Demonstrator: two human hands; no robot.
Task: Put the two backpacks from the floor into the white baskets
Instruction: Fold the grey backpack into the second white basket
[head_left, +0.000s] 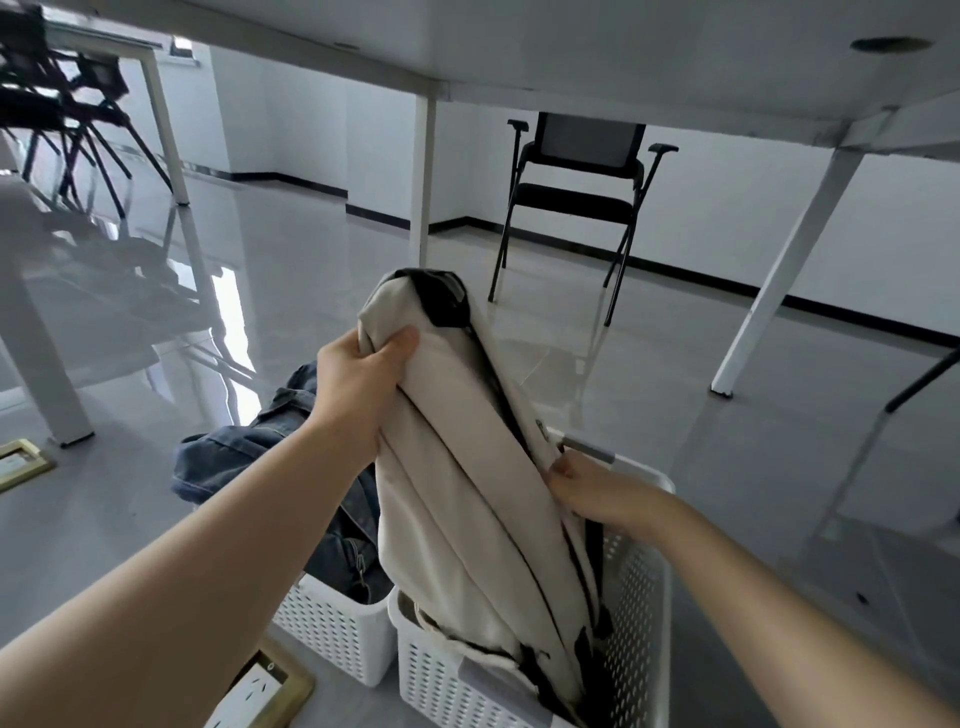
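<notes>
A cream backpack (457, 467) with black trim stands upright with its lower end inside the right white basket (636, 597). My left hand (358, 384) grips its upper left edge. On the backpack's right side, by the basket's grey handle, my right hand (587, 491) pinches the fabric. A blue denim backpack (244, 452) sits in the left white basket (332, 634), bulging over the rim, partly hidden by my left arm.
The baskets stand on a glossy grey floor under a white table (571, 47) with white legs (779, 275). A black folding chair (576, 197) stands beyond, more black chairs at far left. Brass floor sockets (260, 691) lie near the left basket.
</notes>
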